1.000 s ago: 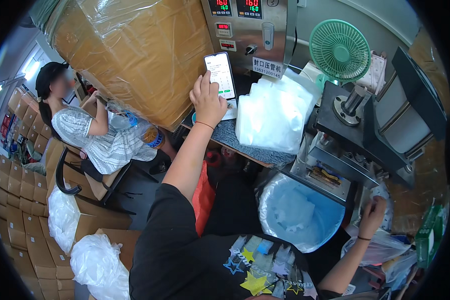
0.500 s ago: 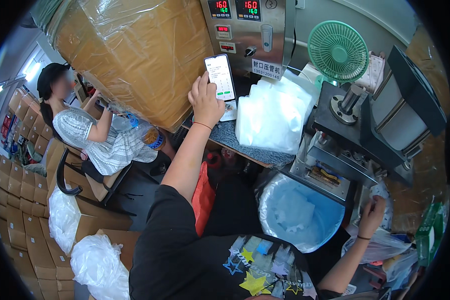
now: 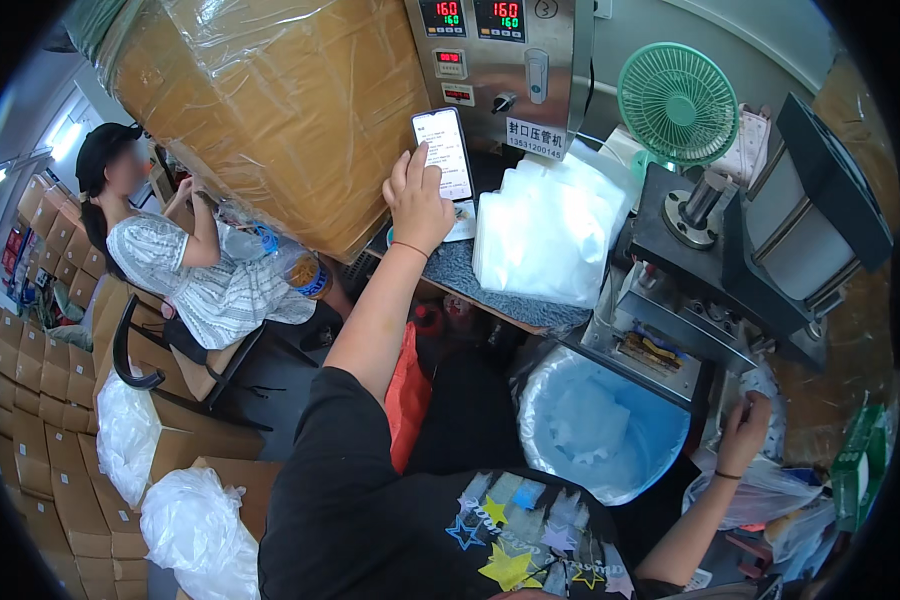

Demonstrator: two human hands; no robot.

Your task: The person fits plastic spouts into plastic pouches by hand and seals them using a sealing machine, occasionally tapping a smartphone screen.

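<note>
My left hand (image 3: 420, 205) reaches up to a smartphone (image 3: 442, 155) that stands propped, lit, at the foot of a steel control box (image 3: 495, 75). Its index finger is at the screen and the fingers are loosely stretched, holding nothing. Right of the phone lies a stack of clear plastic bags (image 3: 545, 235) on a grey-blue cloth (image 3: 450, 265). Beside the sealing machine (image 3: 685, 335), low on the right, my right hand (image 3: 743, 437) has its fingers curled in. Whatever it may hold is hidden.
A blue lined bin (image 3: 660, 440) with plastic scraps stands under the machine. Behind are a green fan (image 3: 678, 102) and, to the left, a big taped carton (image 3: 280, 110). Another person (image 3: 170, 245) sits at left, near stacked cartons (image 3: 65, 480) and white plastic bags (image 3: 195, 530).
The phone screen has changed from a page with green buttons to one of mostly text. The seated person's hands have shifted slightly. My right hand stays in place.
</note>
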